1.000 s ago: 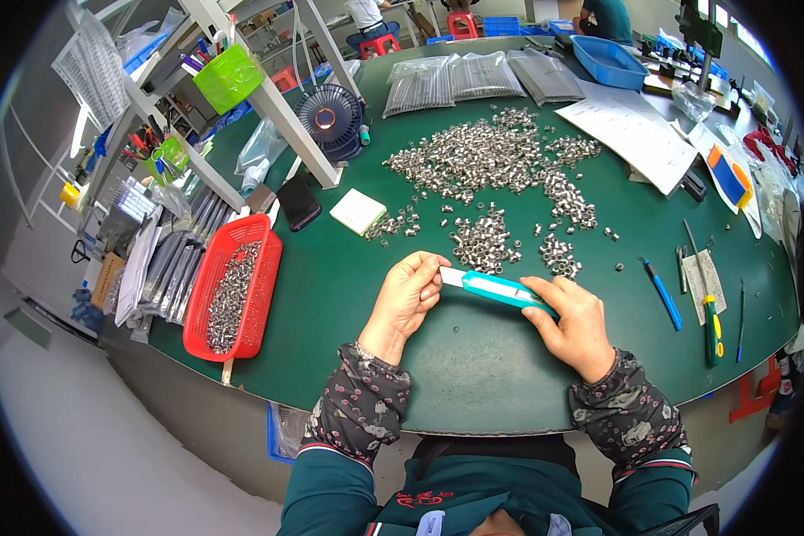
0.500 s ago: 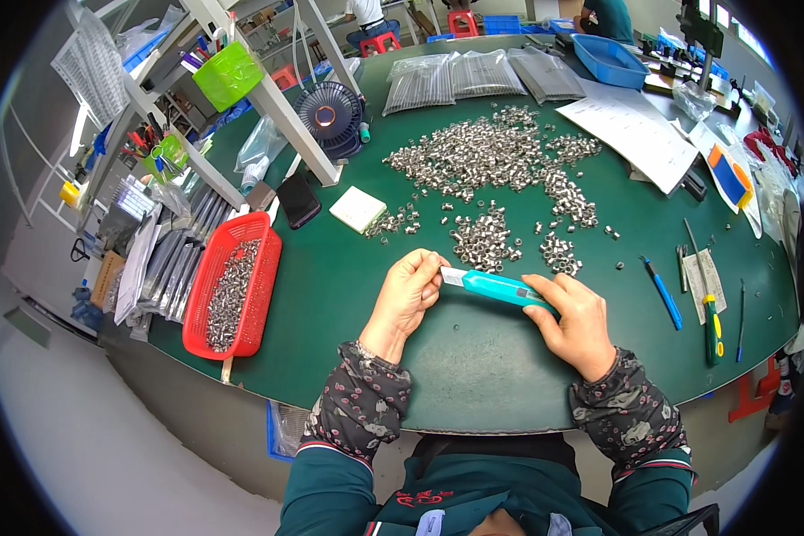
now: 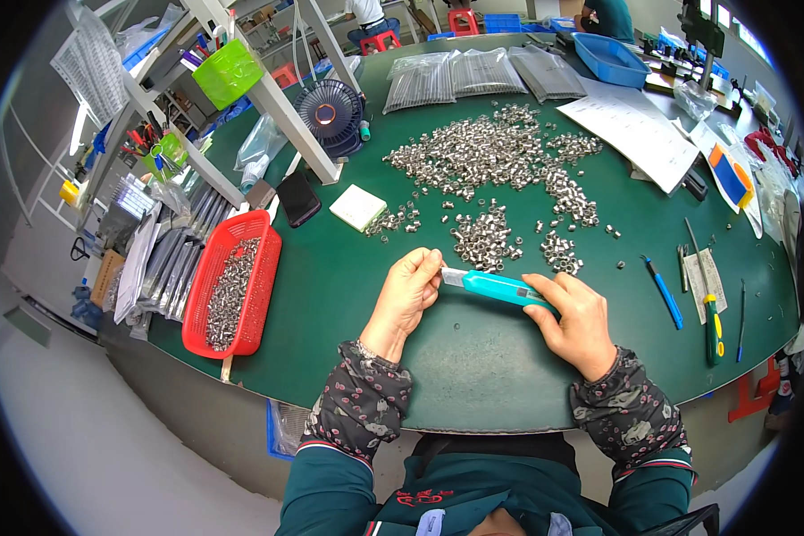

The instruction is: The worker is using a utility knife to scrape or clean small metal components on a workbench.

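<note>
A smooth teal plastic utility knife (image 3: 500,287) with a flat metal blade lies slantwise between a person's bare hands, above a green tabletop (image 3: 491,384) with a dull sheen. The right hand (image 3: 573,323) grasps the handle's far end, thumb below and fingers above. The left hand (image 3: 404,290) has curled fingers, with thumb and forefinger meeting at the blade's tip; whether they pinch anything there I cannot tell. Crinkled, dark floral fabric sleeve covers (image 3: 360,402) wrap both forearms. Beyond the hands spreads a glinting heap of short, ring-like metal pieces (image 3: 473,154), with smaller clusters nearer. At left, a perforated red plastic basket (image 3: 261,304) holds more; at right lies a screwdriver (image 3: 714,335) with a rounded green-and-yellow handle.
</note>
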The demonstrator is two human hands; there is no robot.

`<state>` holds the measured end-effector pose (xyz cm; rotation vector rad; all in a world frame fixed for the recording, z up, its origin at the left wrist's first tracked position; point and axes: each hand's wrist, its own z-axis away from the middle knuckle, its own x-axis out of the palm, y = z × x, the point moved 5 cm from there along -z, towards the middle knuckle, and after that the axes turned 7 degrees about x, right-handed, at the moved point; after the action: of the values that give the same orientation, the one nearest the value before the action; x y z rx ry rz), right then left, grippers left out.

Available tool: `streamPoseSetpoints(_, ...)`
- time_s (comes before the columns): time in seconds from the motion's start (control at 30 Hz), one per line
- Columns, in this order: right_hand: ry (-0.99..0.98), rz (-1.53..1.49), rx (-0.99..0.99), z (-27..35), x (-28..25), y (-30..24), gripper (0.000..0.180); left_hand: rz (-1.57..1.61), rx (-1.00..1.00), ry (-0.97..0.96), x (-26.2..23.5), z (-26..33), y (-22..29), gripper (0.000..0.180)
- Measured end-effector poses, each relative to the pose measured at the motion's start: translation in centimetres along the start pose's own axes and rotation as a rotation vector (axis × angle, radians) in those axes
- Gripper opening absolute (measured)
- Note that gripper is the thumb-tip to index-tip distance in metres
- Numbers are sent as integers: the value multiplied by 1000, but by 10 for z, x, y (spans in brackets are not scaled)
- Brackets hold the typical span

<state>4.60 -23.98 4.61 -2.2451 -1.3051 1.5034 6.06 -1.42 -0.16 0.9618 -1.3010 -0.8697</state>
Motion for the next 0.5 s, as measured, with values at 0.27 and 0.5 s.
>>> streamPoseSetpoints(0.27,-5,-13,-3,0,0,-1,33,-33,-16,7,-4,-1,-2,28)
streamPoseSetpoints(0.5,-9,-12,-15,0,0,-2,33,-61,-39,2,-3,-1,0,31)
